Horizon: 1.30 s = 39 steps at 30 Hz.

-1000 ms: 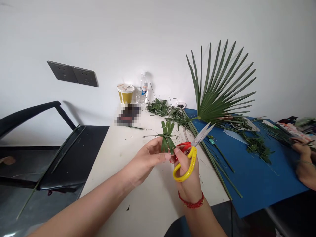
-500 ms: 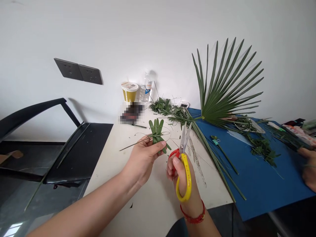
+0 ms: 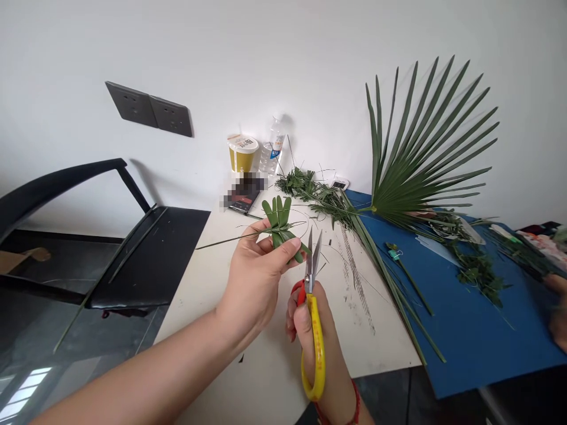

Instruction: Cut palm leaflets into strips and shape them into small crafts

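Observation:
My left hand (image 3: 254,271) pinches a small bundle of folded green palm-leaf strips (image 3: 278,223) between thumb and fingers, and a thin stem runs out of it to the left. My right hand (image 3: 312,348) grips scissors (image 3: 313,313) with yellow and red handles. Their steel blades stand upright, slightly apart, just right of the leaf strips and not touching them. A red cord bracelet circles my right wrist.
A fan palm frond (image 3: 425,153) lies across a blue mat (image 3: 478,336) on the white table (image 3: 381,348). Green clippings (image 3: 305,186), a cup (image 3: 243,153) and a water bottle (image 3: 273,147) stand behind. A co-worker's hand (image 3: 559,313) is at the right edge. A black chair (image 3: 150,260) is left.
The scissors have turned from pointing right to pointing upright. The leaf bundle has swung to lie nearer my left palm. The whole scene has shifted right and upward in view.

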### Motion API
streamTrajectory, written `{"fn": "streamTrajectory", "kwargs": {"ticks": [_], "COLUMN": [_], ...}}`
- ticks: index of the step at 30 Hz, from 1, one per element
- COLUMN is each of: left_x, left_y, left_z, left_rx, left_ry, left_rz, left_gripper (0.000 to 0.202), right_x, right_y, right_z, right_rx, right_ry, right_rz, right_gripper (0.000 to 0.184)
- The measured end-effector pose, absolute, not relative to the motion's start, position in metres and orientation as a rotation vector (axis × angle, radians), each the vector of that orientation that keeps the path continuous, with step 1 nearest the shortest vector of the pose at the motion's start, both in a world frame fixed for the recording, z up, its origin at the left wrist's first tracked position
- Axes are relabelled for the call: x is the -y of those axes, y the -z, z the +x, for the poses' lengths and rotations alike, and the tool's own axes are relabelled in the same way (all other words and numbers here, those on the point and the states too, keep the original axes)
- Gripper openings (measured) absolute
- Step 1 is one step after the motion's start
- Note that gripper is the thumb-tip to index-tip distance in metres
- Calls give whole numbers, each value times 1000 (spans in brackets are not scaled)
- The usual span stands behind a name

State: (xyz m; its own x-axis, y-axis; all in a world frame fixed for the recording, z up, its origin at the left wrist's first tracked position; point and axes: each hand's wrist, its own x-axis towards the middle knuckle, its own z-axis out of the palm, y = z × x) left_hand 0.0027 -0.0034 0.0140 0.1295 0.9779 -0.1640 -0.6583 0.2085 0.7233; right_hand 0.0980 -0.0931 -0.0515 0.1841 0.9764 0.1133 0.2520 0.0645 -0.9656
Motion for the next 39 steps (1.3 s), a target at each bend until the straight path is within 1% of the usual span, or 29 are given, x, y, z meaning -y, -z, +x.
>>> {"fn": "streamTrajectory", "kwargs": {"ticks": [5, 12, 20, 33, 39], "left_x": [4, 3, 3, -3, -3], "left_y": [-12, -12, -16, -17, -18], "left_z": [2, 1, 1, -5, -6], "left_rx": [-726, -728, -745, -777, -792], "left_ry": [-1314, -1312, -1303, -1261, -1235], "left_rz": [597, 602, 581, 700, 726], "left_gripper": [47, 46, 49, 47, 48], "right_x": [92, 89, 91, 96, 99], "right_y": [51, 55, 48, 35, 29], "right_z": [95, 96, 97, 107, 110], "right_rx": [1230, 1211, 1201, 1256, 1221], "right_ry": [-904, -905, -934, -1014, -1072], "right_rz": [-1437, -1433, -1461, -1524, -1536], "right_gripper": [25, 28, 29, 33, 39]}}
